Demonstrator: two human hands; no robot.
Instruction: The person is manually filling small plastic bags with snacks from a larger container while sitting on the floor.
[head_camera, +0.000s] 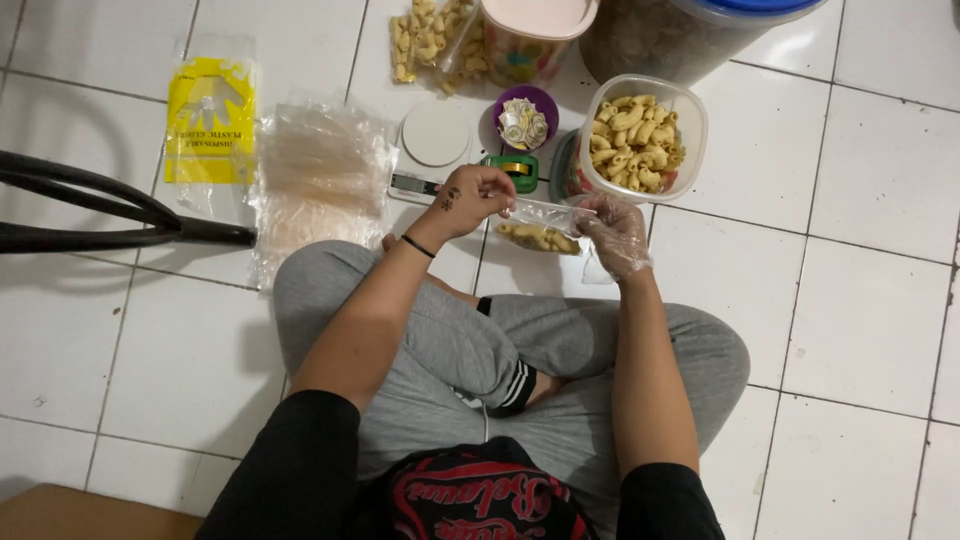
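White tiled floor (850, 330) | small clear bag of macaroni (540, 236) held level, long axis left–right, above the knees | left hand (470, 200) and gloved right hand (615, 232) closed on its ends | macaroni tub (640, 135), scale (432, 150) just beyond.

big tub (690, 35): top got cut off by the frame
pink-lidded jar (530, 35): cropped too
purple bowl (526, 120): contents too tiny to tell

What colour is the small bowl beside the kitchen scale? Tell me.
Purple; the small bowl by the white kitchen scale shows in the head view.
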